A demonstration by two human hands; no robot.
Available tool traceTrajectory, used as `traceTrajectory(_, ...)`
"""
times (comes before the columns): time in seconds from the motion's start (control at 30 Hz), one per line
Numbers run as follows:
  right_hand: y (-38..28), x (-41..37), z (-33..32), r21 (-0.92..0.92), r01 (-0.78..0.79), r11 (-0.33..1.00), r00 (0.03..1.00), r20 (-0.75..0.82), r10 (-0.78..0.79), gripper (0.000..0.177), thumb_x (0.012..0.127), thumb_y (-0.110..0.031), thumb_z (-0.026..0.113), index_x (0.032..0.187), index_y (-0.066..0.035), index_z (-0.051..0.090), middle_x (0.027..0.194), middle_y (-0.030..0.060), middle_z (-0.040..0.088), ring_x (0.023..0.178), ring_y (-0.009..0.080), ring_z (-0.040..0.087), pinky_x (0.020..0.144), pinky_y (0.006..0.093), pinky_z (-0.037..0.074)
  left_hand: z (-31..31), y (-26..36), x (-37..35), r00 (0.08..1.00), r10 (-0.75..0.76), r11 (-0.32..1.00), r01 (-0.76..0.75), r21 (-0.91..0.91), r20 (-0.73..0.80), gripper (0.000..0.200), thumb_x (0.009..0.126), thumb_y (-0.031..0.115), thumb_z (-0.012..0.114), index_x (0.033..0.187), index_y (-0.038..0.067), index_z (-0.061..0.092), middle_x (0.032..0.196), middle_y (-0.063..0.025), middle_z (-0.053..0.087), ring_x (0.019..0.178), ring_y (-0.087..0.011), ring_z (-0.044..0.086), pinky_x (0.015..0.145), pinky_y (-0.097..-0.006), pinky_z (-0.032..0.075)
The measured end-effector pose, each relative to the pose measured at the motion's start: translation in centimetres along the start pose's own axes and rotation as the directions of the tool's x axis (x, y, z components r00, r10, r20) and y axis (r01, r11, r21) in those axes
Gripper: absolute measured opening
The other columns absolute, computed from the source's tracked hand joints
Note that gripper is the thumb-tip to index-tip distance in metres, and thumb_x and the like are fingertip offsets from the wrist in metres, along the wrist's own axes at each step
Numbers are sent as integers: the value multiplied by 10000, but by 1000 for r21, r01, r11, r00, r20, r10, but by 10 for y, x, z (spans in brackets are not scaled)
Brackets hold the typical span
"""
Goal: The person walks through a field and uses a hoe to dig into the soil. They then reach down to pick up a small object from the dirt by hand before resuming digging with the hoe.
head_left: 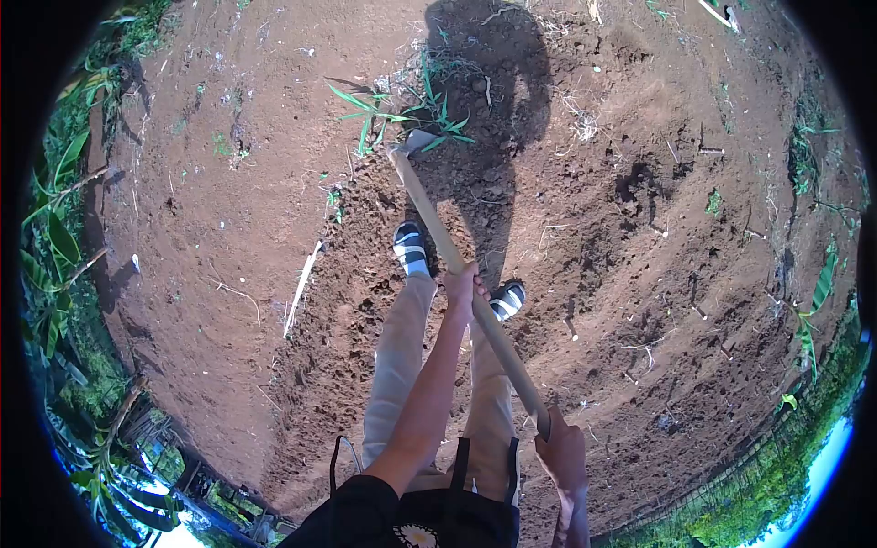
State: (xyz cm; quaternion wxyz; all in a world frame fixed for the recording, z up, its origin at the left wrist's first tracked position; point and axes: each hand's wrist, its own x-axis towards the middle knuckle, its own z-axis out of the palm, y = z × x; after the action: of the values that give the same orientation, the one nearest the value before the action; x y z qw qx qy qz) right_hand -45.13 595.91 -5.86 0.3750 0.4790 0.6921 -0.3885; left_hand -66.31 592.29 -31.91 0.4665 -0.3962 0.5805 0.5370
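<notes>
My left hand (464, 288) is wrapped round the middle of a long wooden handle (510, 361). Lower in the view, my right hand (562, 452) grips the handle near its end. The handle runs up and to the left to a metal hoe blade (419, 142), which rests at the soil among green leafy shoots (370, 114). Part of the blade is hidden by leaves and shadow. Loose, broken soil (365, 265) lies round my feet.
My sandalled feet (411, 248) stand below the blade. A pale stalk (301, 290) lies at left, with short cut stems (574, 331) in the dug soil at right. Green plants (64, 239) line the left edge. A shadow (489, 82) falls ahead.
</notes>
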Motion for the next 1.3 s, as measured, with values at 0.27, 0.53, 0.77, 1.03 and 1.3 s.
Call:
traceTrajectory(0.27,132,-41,53,9,-80,997,996,-35,81,309,698,-159,678,951,-82,516,635,210,610,610,398,630,568,484,522,18,-98,-63,999,-21,999,23,36,-39,159,789,77,599,856,75,454,571,-17,427,377,-133,429,332,-324,398)
traceTrajectory(0.53,198,-31,194,304,-24,952,994,-95,56,204,693,-158,623,843,-68,516,524,175,540,503,370,599,469,458,463,9,-125,-93,954,299,890,-265,371,-35,330,800,13,574,1066,48,380,647,-63,486,366,-142,464,302,-292,391)
traceTrajectory(0.77,113,125,173,793,125,596,989,-55,-134,377,752,17,550,1128,-21,553,639,87,600,588,47,518,517,241,423,80,21,-31,879,473,812,-460,360,56,352,787,52,617,1030,38,364,620,-73,511,373,-140,493,311,-291,427)
traceTrajectory(1.03,-71,143,43,396,154,905,987,-112,-118,412,760,-129,642,1102,16,465,899,330,594,844,464,605,740,518,493,88,146,74,860,484,506,-424,751,160,516,784,110,659,1127,-84,326,825,-176,571,493,-224,601,431,-335,561)
traceTrajectory(1.3,-39,90,59,373,50,927,999,-6,-51,449,769,-137,665,1138,-19,437,847,312,605,794,478,612,699,504,521,32,83,62,911,409,650,-324,688,42,548,770,55,640,1164,-81,285,994,-242,528,520,-250,589,416,-352,554)
